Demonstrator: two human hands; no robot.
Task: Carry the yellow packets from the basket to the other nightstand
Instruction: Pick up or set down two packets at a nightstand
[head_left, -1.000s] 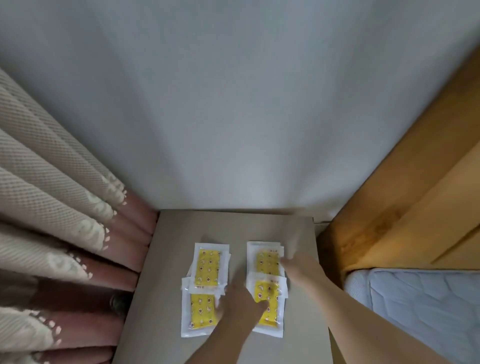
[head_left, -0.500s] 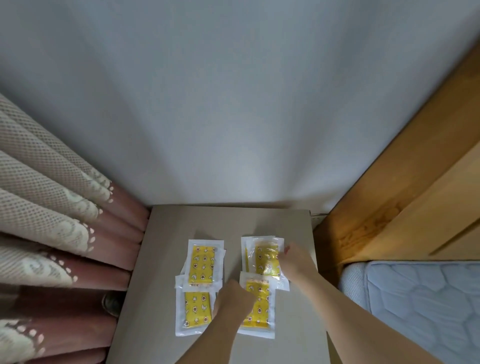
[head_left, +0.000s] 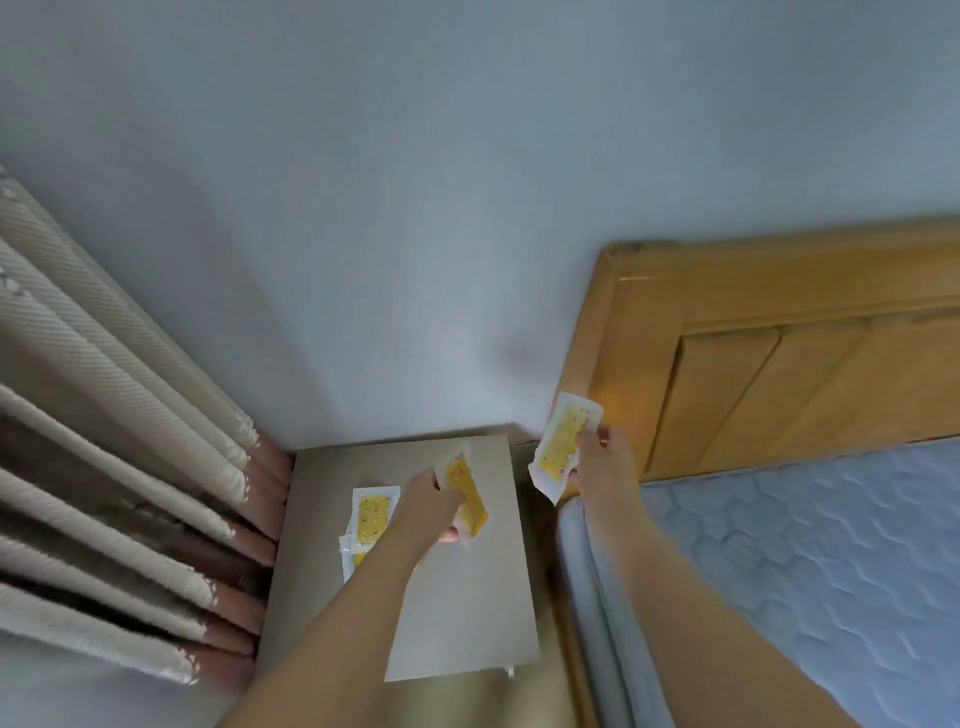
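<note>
Each hand pinches one packet, so both can travel together: the left hand (head_left: 434, 501) with its packet (head_left: 467, 496), the right hand (head_left: 597, 457) with its packet (head_left: 563, 447). Two packets (head_left: 371, 519) lie on the tabletop (head_left: 467, 613).

Both bare forearms are stretched forward. The left hand (head_left: 434, 506) is held above the nightstand (head_left: 467, 613) near its back edge, fingers curled round a yellow packet (head_left: 466, 493). The right hand (head_left: 597, 460) is raised past the nightstand's right edge, another packet (head_left: 561, 447) pinched upright.
</note>
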